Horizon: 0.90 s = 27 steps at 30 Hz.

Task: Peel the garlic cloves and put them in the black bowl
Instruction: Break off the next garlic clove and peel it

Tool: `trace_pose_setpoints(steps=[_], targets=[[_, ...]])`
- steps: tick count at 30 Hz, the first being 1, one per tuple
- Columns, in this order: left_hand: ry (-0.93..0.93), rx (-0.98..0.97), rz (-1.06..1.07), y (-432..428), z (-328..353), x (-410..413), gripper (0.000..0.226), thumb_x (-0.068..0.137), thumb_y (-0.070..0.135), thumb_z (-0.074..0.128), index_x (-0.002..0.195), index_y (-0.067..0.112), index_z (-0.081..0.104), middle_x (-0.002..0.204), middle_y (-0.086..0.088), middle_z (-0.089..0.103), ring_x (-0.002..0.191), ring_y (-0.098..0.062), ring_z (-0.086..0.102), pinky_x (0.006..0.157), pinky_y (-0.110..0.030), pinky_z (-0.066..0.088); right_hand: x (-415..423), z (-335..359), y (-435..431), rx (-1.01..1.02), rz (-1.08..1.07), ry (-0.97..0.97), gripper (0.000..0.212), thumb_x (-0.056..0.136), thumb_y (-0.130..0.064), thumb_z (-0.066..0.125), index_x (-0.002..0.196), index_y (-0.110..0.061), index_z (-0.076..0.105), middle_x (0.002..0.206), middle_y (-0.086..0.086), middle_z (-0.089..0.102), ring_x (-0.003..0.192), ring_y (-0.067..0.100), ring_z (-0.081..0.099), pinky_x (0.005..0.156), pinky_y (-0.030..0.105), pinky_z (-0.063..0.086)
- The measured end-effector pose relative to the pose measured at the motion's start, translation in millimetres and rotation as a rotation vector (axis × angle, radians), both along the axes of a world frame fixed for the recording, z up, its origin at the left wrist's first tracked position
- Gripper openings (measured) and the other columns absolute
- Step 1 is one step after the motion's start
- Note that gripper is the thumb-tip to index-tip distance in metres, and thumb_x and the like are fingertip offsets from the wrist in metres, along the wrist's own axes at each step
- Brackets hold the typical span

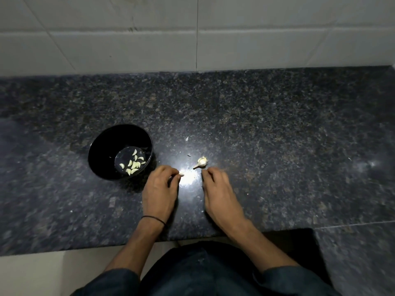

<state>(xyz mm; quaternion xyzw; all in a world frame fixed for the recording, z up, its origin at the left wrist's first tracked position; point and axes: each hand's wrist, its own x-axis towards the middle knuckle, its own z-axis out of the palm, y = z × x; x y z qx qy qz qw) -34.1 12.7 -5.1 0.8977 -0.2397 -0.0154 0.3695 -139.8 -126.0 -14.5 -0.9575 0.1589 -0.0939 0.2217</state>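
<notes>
Pale, peeled garlic cloves (132,164) lie scattered across the bottom of the round black bowl (100,150), upright on the speckled bench (277,124). To its right rests a partly stripped garlic head (202,162), stem pointing left. A small clove (181,174) is held at the left hand's (160,189) fingertips.

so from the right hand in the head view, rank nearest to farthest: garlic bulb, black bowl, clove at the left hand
1. garlic bulb, just beyond the fingertips of the right hand
2. clove, at the fingertips of the left hand
3. black bowl, farthest, left of both hands
</notes>
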Motion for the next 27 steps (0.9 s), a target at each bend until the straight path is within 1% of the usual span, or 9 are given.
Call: trace_pose_setpoints(steps=[3,6,9,13,16,19,21,23,27], targets=[[0.0,-0.017,-0.004,3.6,-2.3,-0.1,0.007,0.091,0.016,0.072,0.085,0.015,0.068,0.095,0.009,0.058,0.086,-0.017,0.059,0.078,-0.04,0.052,-9.7,-6.6,3.2,-0.066,0.13,0.02,0.035,0.104,-0.018,0.05,0.137,-0.006,0.049,0.14,0.01,0.044,0.128,0.028,0.043,0.099,0.039,0.049],[0.021,-0.035,0.003,6.0,-3.3,-1.9,0.005,0.089,0.008,0.072,0.088,0.012,0.069,0.099,0.008,0.06,0.09,-0.017,0.06,0.083,-0.04,0.053,-24.1,-11.3,-5.9,-0.111,0.265,-0.03,0.034,0.1,-0.007,0.053,0.133,-0.001,0.054,0.135,0.014,0.051,0.127,0.029,0.047,0.102,0.039,0.049],[0.036,-0.071,0.034,9.3,-1.3,-6.7,0.01,0.087,0.0,0.07,0.092,0.009,0.071,0.102,0.004,0.063,0.095,-0.014,0.061,0.089,-0.035,0.051,-35.5,-11.7,-20.5,-0.154,0.39,-0.1,0.035,0.093,-0.004,0.045,0.123,0.001,0.061,0.125,0.015,0.06,0.116,0.028,0.053,0.101,0.035,0.048],[0.046,-0.079,0.09,14.6,5.2,-21.4,0.013,0.09,-0.002,0.065,0.096,0.008,0.07,0.105,0.002,0.063,0.095,-0.011,0.06,0.089,-0.026,0.049,-34.5,-8.0,-37.2,-0.193,0.488,-0.136,0.027,0.094,-0.008,0.047,0.111,-0.001,0.066,0.115,0.012,0.064,0.101,0.026,0.06,0.085,0.035,0.054],[0.037,-0.053,0.089,16.7,4.5,-35.7,0.013,0.091,-0.001,0.063,0.097,0.009,0.069,0.106,0.001,0.063,0.098,-0.014,0.06,0.091,-0.026,0.047,-30.2,-5.4,-44.0,-0.212,0.547,-0.133,0.022,0.093,-0.008,0.049,0.105,-0.004,0.066,0.106,0.01,0.063,0.091,0.027,0.06,0.072,0.038,0.055],[0.037,0.064,0.074,16.5,-2.7,-50.3,0.015,0.092,0.004,0.064,0.104,0.01,0.069,0.116,-0.001,0.063,0.11,-0.019,0.057,0.1,-0.024,0.04,-29.1,-6.8,-51.5,-0.218,0.608,-0.133,0.019,0.091,-0.005,0.056,0.109,-0.004,0.065,0.106,0.01,0.061,0.092,0.027,0.058,0.071,0.039,0.054],[0.038,0.107,0.091,15.1,-6.7,-58.8,0.018,0.092,0.006,0.065,0.109,0.009,0.07,0.124,-0.002,0.062,0.117,-0.019,0.055,0.104,-0.023,0.037,-28.9,-9.3,-55.8,-0.217,0.64,-0.129,0.025,0.091,-0.006,0.059,0.116,-0.004,0.063,0.109,0.01,0.06,0.095,0.028,0.058,0.074,0.039,0.055],[0.039,0.113,0.116,12.2,-8.6,-64.2,0.02,0.092,0.006,0.066,0.111,0.009,0.07,0.127,-0.002,0.061,0.12,-0.019,0.055,0.107,-0.028,0.04,-28.6,-10.8,-58.4,-0.228,0.672,-0.127,0.033,0.091,-0.005,0.059,0.123,-0.004,0.06,0.112,0.01,0.059,0.098,0.028,0.057,0.076,0.038,0.055],[0.036,0.094,0.157,8.0,-8.5,-68.4,0.023,0.09,0.004,0.066,0.112,0.01,0.069,0.13,-0.002,0.061,0.122,-0.019,0.055,0.108,-0.035,0.043,-28.0,-3.1,-63.2,-0.263,0.748,-0.115,0.034,0.092,-0.008,0.049,0.123,-0.002,0.064,0.112,0.01,0.062,0.098,0.026,0.059,0.073,0.035,0.056]])
